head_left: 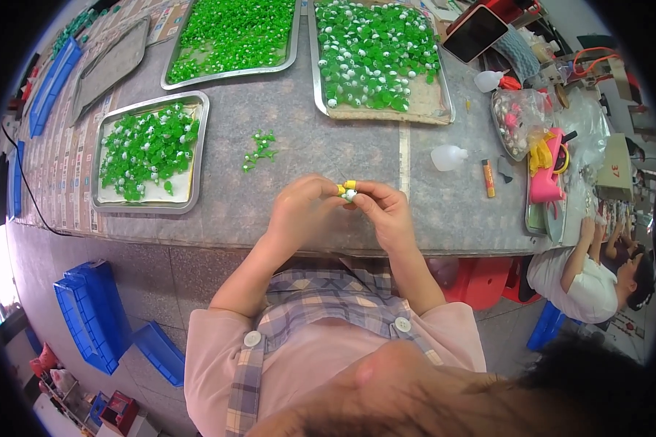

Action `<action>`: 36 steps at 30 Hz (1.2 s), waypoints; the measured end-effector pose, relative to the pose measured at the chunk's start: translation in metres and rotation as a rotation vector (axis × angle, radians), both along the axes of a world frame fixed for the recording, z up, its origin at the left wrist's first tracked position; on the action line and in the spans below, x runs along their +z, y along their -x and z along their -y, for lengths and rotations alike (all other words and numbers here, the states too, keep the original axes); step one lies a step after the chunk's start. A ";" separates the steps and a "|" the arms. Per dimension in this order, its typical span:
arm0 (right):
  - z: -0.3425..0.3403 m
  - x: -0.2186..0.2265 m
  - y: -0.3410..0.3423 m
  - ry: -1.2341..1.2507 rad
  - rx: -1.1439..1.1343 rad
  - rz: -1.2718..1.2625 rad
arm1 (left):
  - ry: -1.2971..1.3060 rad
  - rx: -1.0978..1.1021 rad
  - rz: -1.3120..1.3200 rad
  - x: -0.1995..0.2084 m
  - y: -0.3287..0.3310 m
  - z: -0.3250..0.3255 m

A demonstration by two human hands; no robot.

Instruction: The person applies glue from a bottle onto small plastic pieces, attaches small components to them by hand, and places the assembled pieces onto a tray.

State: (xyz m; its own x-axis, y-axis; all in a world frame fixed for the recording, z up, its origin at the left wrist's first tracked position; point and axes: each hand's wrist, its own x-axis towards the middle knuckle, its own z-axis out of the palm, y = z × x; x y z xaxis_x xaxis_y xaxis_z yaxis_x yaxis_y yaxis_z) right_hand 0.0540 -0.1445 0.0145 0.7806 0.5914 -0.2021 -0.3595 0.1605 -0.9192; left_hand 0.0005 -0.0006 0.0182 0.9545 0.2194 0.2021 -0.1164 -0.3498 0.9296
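Note:
Over the near part of the table, my left hand (pixel 299 207) and my right hand (pixel 386 211) meet fingertip to fingertip, both closed in a pinch. Between them is a small white-and-green piece (pixel 350 195), partly hidden by the fingers. Yellow coverings (pixel 350 184) show at the fingertips. A few loose green pieces with white specks (pixel 258 150) lie beyond my left hand. To the left, a metal tray (pixel 197 167) holds many green-and-white pieces like the one in my fingers.
Two larger metal trays, one of small green parts (pixel 233 33) and one of green-and-white pieces (pixel 375 58), stand at the back. A white squeeze bottle (pixel 449 157), an orange tube (pixel 488 178) and a pink tape dispenser (pixel 547 175) are right. Another person (pixel 583 284) sits beyond.

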 end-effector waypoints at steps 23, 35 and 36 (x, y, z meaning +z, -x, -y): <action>0.069 -0.003 -0.067 0.542 -0.893 0.779 | -0.657 0.311 0.150 -0.002 -0.003 -0.107; 0.049 -0.005 -0.060 0.356 -0.580 0.587 | -0.762 0.140 0.127 -0.016 -0.016 -0.090; 0.042 0.000 -0.052 0.286 -0.547 0.543 | -0.760 0.135 0.128 -0.011 -0.017 -0.086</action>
State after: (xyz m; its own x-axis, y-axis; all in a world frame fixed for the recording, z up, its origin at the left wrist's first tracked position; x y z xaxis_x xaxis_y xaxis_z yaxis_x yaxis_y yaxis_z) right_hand 0.1064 -0.1869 0.0148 0.9759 0.0820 0.2020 0.2087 -0.0828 -0.9745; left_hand 0.0172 0.0852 0.0071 0.8884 0.0894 0.4502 -0.1174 -0.9040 0.4112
